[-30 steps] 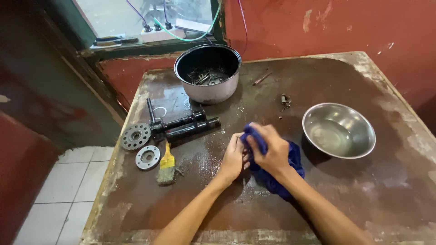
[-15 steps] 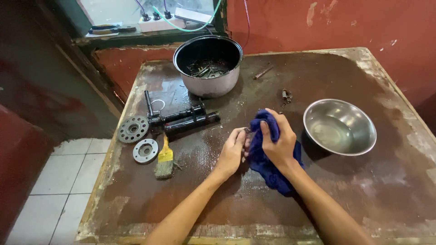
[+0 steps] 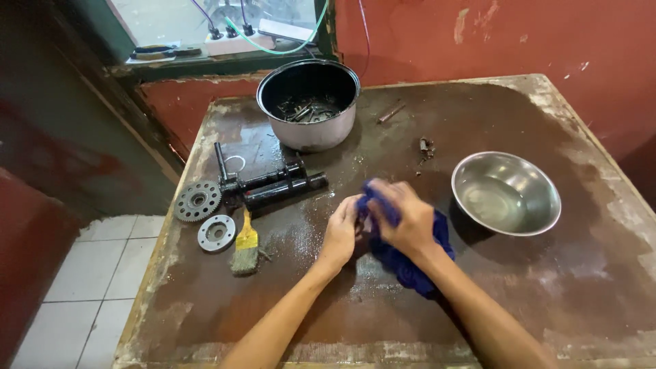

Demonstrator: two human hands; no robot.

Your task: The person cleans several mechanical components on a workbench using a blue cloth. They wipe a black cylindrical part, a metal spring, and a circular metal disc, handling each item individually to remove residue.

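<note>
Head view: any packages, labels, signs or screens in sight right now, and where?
None that I can make out.
The nearest to it is a flat white object on the window ledge among the cables, too small to identify.
Both hands, left hand and right hand, are on the blue cloth.

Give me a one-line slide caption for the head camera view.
Both hands, left hand and right hand, work a blue cloth over a worn table.

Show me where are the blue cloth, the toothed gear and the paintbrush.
blue cloth (image 3: 410, 263): head view, on the fold below the right hand.
toothed gear (image 3: 197, 201): head view, on its hub.
paintbrush (image 3: 244, 258): head view, on its bristles.
</note>
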